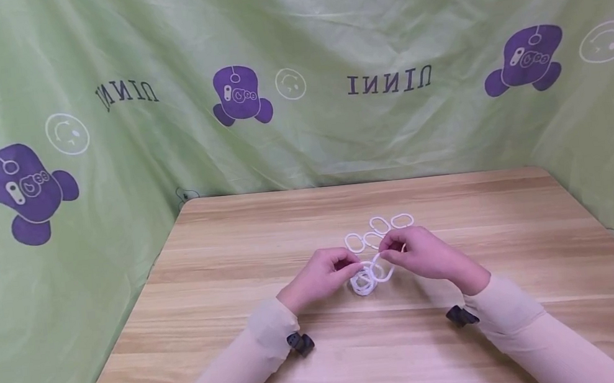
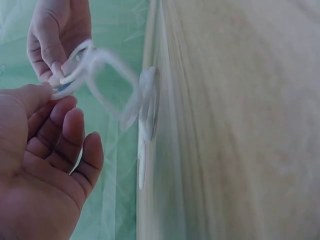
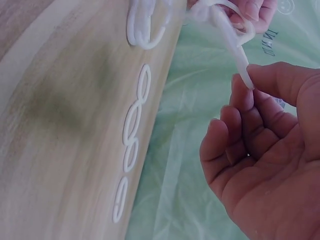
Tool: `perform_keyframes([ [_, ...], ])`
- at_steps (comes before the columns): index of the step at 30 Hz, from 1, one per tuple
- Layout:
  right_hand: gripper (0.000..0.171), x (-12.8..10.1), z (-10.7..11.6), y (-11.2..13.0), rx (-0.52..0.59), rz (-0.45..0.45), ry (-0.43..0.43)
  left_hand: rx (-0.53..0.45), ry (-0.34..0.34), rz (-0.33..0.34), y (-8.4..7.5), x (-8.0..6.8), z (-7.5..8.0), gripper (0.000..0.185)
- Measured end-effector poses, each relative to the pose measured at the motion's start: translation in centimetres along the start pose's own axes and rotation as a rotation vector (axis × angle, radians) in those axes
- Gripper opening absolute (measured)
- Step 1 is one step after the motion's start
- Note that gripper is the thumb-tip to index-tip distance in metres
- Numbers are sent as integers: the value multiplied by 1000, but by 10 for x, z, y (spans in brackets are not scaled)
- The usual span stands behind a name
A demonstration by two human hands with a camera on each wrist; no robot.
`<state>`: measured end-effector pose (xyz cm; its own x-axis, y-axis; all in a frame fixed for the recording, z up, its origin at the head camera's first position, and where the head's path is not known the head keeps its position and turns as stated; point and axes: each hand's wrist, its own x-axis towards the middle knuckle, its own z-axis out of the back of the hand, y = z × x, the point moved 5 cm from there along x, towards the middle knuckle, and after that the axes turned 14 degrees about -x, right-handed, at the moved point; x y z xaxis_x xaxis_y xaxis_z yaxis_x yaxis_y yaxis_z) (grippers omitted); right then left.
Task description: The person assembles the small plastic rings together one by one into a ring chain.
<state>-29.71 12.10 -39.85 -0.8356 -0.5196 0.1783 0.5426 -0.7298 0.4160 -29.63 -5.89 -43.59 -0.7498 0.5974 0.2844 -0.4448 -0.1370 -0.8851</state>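
Left hand pinches the linked rings, right hand one ring; joining appears underway, requiring steady alignment.

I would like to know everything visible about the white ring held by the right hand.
The white ring is a slim, rounded loop with an open middle, apparently plastic. The right hand pinches it between thumb and finger, tilted and above the wooden table. Its far side extends toward the left hand and, in the head view, overlaps other white loops; any linking is unclear.
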Motion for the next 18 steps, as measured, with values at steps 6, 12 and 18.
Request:
perform_keyframes([
  [6,7,-1,-2,0,8,-37,-3,7,19,-25,-16,-2,-6,11],
  [12,5,0,1,2,42,-59,-45,-29,3,-14,-27,-5,-5,8],
  [18,5,-1,3,4,105,-98,-81,-9,-14,23,-3,-1,-2,16],
])
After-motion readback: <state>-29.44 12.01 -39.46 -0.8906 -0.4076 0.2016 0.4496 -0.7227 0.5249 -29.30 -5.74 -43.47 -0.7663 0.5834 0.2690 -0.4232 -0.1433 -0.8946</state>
